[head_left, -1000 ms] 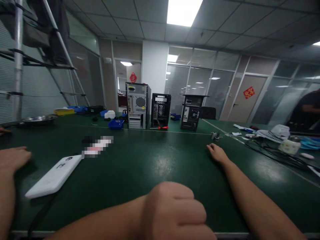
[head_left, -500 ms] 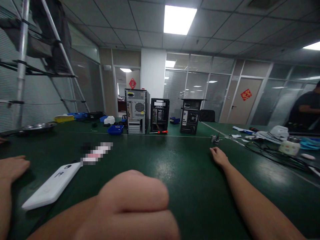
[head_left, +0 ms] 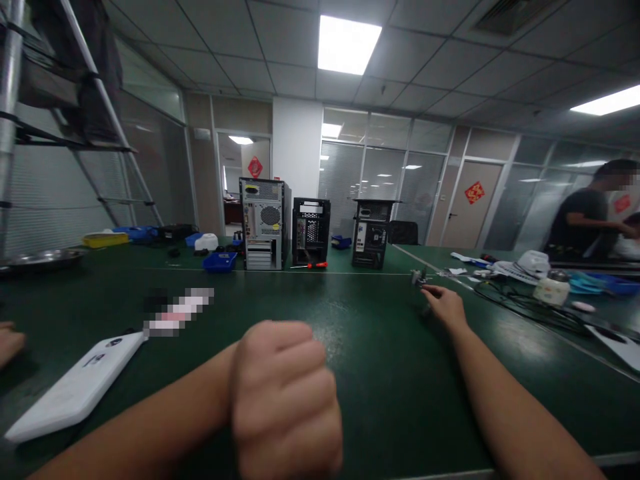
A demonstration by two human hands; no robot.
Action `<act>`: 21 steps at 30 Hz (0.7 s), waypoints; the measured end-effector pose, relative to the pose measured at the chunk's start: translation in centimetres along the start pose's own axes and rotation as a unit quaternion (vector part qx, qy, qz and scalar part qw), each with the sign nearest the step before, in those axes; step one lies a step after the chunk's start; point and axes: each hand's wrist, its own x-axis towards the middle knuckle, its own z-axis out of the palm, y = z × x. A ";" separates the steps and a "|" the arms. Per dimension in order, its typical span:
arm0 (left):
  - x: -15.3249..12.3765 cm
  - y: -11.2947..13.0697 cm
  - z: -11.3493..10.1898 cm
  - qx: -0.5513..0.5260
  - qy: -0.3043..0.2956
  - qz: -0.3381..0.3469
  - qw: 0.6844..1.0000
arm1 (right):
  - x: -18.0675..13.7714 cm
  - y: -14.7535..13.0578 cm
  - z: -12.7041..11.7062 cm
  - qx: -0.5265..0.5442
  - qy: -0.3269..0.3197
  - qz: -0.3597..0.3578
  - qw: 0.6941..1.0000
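Observation:
My left hand (head_left: 285,393) is a closed fist held up close to the camera over the green table (head_left: 360,333), and nothing shows in it. My right hand (head_left: 443,303) lies far out on the table to the right. Its fingers stretch toward a small metal part (head_left: 417,276) just beyond the fingertips. A white flat device (head_left: 75,387) lies on the table to the left of my fist.
Three computer cases (head_left: 263,223) (head_left: 310,230) (head_left: 370,233) stand at the far side, with a red screwdriver (head_left: 313,265) and a blue tray (head_left: 219,261) nearby. Cables (head_left: 525,307) and white items lie at right. Another person's hand (head_left: 7,343) rests at the left edge. A person in black (head_left: 585,213) stands at far right.
My left fist has shifted left and turned upright. My right hand has crept forward toward the small metal part. The other person's hand has slid nearly out of view.

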 end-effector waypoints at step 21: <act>-9.1 -6.7 12.5 -0.107 -0.394 -0.443 0.798 | -0.6 1.9 0.1 -0.091 -0.086 -0.025 0.992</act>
